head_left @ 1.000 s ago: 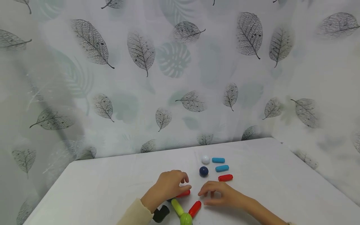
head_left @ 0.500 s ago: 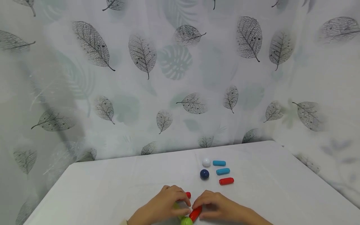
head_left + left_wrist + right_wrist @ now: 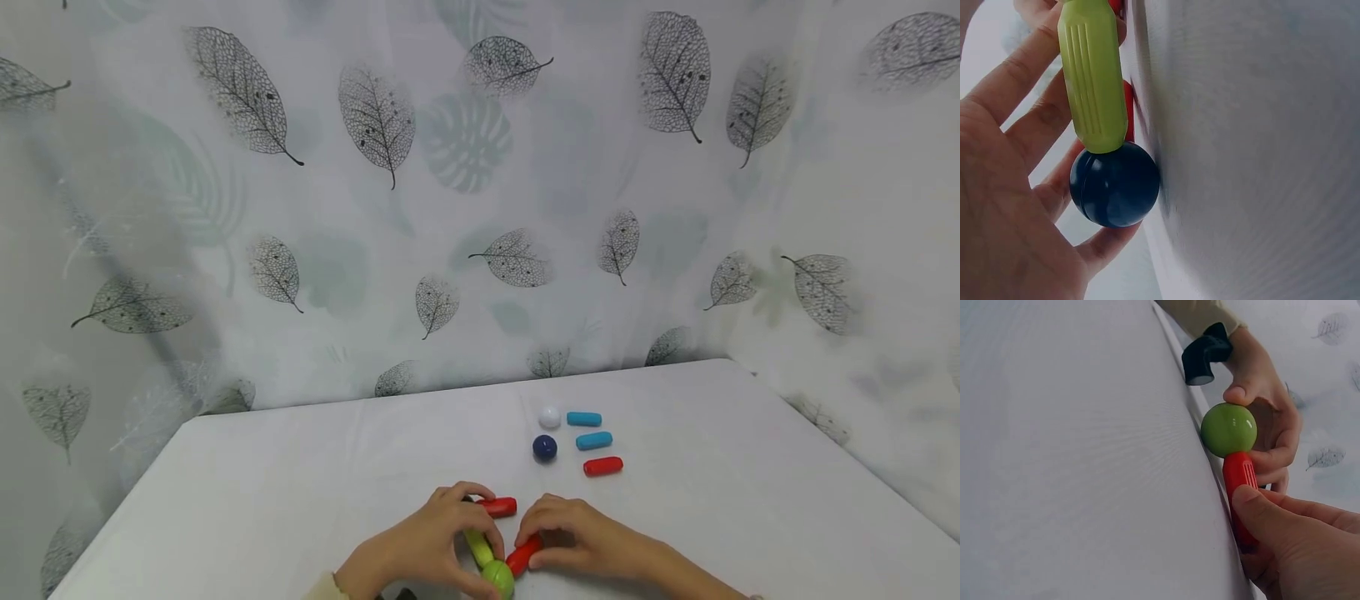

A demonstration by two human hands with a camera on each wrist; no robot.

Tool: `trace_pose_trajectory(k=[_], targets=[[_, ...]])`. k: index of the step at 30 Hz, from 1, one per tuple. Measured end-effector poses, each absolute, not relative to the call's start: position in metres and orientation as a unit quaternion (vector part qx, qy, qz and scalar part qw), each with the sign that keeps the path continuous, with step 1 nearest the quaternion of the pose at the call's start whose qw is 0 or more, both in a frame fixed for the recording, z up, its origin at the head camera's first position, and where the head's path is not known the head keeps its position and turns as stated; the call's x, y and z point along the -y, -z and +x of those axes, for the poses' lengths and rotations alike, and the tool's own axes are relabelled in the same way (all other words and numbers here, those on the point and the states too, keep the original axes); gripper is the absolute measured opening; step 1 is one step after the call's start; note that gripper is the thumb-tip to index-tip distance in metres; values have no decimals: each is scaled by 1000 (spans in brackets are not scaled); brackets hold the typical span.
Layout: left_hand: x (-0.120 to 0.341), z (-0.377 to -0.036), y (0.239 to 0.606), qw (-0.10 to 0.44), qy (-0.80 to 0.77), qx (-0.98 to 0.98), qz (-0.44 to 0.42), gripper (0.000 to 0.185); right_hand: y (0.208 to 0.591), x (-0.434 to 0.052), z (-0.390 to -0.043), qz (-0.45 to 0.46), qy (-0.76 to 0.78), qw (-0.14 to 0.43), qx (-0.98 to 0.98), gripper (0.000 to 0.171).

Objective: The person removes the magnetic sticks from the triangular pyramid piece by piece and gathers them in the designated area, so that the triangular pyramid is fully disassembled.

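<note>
Beyond the hands on the table, two balls lie left of seemingly three sticks.

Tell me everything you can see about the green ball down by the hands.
The green ball is a glossy, smooth sphere, plastic by its look, lying on the white table near its front edge. A red ribbed stick and a yellow-green stick both meet it, forming a V. The left hand touches it with the thumb on top; the right hand pinches the red stick.

Green ball joins green, red rods.
</note>
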State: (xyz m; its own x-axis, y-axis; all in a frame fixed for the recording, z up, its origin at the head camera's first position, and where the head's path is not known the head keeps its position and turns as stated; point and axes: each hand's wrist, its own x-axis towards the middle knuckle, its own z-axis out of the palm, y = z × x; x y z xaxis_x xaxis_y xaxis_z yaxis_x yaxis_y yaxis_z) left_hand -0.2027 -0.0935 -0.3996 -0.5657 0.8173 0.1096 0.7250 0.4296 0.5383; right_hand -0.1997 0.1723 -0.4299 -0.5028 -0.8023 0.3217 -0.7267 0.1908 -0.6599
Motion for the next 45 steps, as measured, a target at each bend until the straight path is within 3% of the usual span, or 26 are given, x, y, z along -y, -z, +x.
trace_pose_trajectory(k=[19, 26, 33, 38, 45], targets=[[96, -203, 401, 110, -282, -838, 454, 20, 422, -192, -193, -423, 415, 57, -803, 18], [98, -206, 406, 103, -298, -830, 460, 21, 425, -215, -192, -432, 405, -6, -805, 14], [102, -215, 411, 49, -347, -792, 500, 24, 433, -238, -193, -403, 395, -47, -824, 15], [108, -221, 410, 65, -407, -788, 458, 24, 436, -252, -197, -390, 381, -87, -834, 16], [123, -221, 409, 52, -360, -850, 382, 35, 436, -262, -202, -361, 371, -103, -850, 20]])
